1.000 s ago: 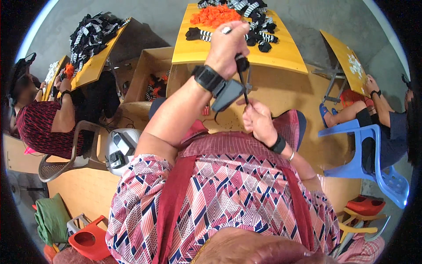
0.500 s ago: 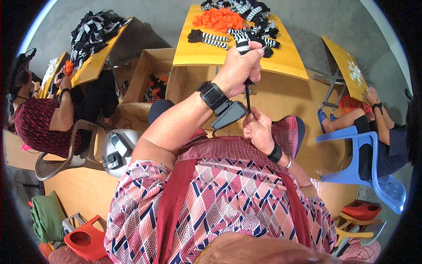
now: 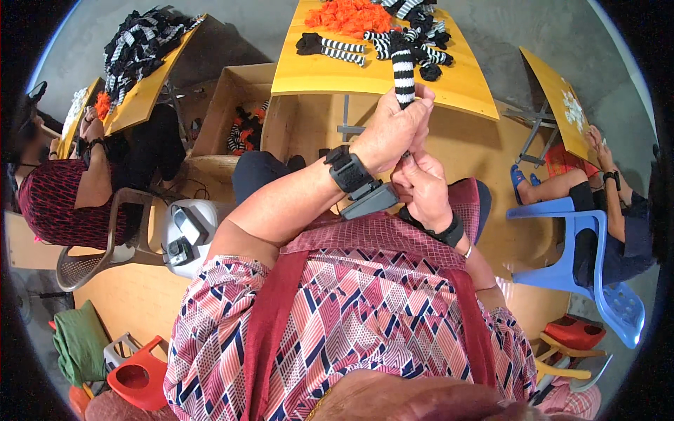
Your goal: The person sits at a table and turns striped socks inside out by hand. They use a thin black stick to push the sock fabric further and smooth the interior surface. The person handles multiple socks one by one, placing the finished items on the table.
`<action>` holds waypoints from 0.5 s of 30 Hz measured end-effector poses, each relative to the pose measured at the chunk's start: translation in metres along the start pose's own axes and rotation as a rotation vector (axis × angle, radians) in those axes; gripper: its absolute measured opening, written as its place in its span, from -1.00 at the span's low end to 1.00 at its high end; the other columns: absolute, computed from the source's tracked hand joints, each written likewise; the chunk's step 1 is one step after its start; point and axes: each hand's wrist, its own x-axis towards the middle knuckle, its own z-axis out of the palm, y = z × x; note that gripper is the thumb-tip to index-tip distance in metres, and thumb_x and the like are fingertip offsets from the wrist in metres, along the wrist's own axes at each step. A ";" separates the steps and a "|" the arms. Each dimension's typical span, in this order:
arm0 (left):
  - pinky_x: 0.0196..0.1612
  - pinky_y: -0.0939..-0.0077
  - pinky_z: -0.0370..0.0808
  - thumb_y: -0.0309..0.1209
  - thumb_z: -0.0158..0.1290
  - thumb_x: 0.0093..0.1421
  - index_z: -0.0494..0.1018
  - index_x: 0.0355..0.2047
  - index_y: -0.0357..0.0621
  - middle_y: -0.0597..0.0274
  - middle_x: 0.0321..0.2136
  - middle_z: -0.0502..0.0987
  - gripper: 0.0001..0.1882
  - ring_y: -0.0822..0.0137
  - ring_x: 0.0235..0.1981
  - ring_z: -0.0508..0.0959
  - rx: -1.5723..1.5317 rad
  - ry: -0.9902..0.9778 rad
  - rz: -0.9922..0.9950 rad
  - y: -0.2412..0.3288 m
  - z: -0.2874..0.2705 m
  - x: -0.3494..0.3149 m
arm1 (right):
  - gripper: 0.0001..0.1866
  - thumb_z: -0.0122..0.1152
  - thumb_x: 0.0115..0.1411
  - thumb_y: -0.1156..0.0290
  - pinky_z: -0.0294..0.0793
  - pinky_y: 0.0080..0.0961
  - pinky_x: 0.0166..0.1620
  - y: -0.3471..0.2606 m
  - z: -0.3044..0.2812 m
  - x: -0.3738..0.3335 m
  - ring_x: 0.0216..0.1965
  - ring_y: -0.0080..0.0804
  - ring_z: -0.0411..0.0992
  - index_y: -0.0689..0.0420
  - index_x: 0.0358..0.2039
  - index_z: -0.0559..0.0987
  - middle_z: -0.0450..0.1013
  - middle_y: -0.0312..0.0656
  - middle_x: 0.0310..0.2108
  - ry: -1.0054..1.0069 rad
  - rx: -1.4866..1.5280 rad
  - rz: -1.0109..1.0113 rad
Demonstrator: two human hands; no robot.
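My left hand point(image 3: 394, 130) is closed around a black-and-white striped knit tube point(image 3: 404, 74), which stands up out of the fist toward the table. Just below it, my right hand point(image 3: 426, 188) is closed with its fingers near the lower end of the piece. The thin dark rod it grips is mostly covered by the fingers now. Beyond the hands, a pair of striped knit tubes with black ends point(image 3: 330, 49) lies on the yellow table point(image 3: 309, 81). A heap of similar striped pieces point(image 3: 421, 49) and a pile of orange fluffy material point(image 3: 351, 17) are there too.
Left of the table stands a cardboard box point(image 3: 210, 130) holding striped and orange pieces. A person in dark red point(image 3: 56, 200) works beside another table with a striped heap point(image 3: 144, 52). At right, someone sits on a blue chair point(image 3: 597, 245). A grey stool point(image 3: 193, 238) carries small devices.
The striped tube now stands further out above my left fist. My right hand has moved up against the left, and the dark rod between them is mostly hidden.
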 end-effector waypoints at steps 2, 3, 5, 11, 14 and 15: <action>-0.72 0.66 0.07 -0.41 -0.14 0.17 0.25 -0.32 -0.14 0.48 -0.75 0.11 -0.90 0.58 -0.77 0.08 -0.039 0.015 -0.010 -0.001 0.001 -0.012 | -0.83 -0.13 0.19 0.34 -0.04 -0.79 -0.69 -0.004 0.003 -0.010 -0.72 -0.72 0.01 0.15 -0.44 0.35 0.12 -0.40 -0.71 -0.014 0.038 0.118; -0.72 0.65 0.08 -0.41 -0.14 0.17 0.24 -0.32 -0.15 0.47 -0.75 0.11 -0.89 0.58 -0.76 0.09 -0.059 0.022 -0.016 -0.002 0.001 -0.019 | -0.84 -0.11 0.19 0.32 -0.06 -0.80 -0.69 -0.005 0.003 -0.014 -0.73 -0.72 -0.01 0.14 -0.41 0.34 0.11 -0.41 -0.71 -0.021 0.058 0.177; -0.68 0.64 0.19 -0.32 -0.12 0.17 0.25 -0.34 -0.16 0.44 -0.73 0.17 -0.83 0.54 -0.72 0.20 0.058 -0.011 0.012 0.003 -0.013 -0.009 | -0.81 -0.17 0.22 0.30 -0.02 -0.82 -0.69 -0.006 0.003 -0.011 -0.72 -0.75 0.00 0.15 -0.37 0.34 0.09 -0.44 -0.70 -0.043 -0.084 0.112; -0.40 0.49 0.37 -0.15 -0.17 0.18 0.25 -0.28 -0.21 0.25 -0.58 0.32 -0.66 0.39 -0.54 0.36 -0.005 0.065 0.062 0.033 -0.025 -0.002 | -0.78 -0.15 0.22 0.27 0.04 -0.85 -0.68 -0.007 0.001 -0.010 -0.70 -0.78 0.02 0.15 -0.29 0.38 0.07 -0.47 -0.68 -0.041 -0.247 0.082; -0.47 0.54 0.31 -0.15 -0.18 0.19 0.24 -0.34 -0.19 0.31 -0.62 0.26 -0.69 0.45 -0.61 0.25 -0.194 0.079 0.048 0.038 -0.025 -0.003 | -0.78 -0.15 0.21 0.31 0.07 -0.84 -0.65 -0.002 -0.002 -0.014 -0.68 -0.78 0.05 0.18 -0.29 0.40 0.12 -0.47 -0.66 -0.039 -0.330 0.047; -0.52 0.57 0.25 -0.15 -0.18 0.20 0.21 -0.40 -0.16 0.35 -0.64 0.20 -0.70 0.48 -0.63 0.17 -0.189 0.098 0.098 0.039 -0.026 -0.001 | -0.78 -0.15 0.21 0.33 0.07 -0.84 -0.64 -0.001 -0.006 -0.017 -0.68 -0.78 0.06 0.19 -0.29 0.41 0.13 -0.47 -0.66 -0.029 -0.401 0.020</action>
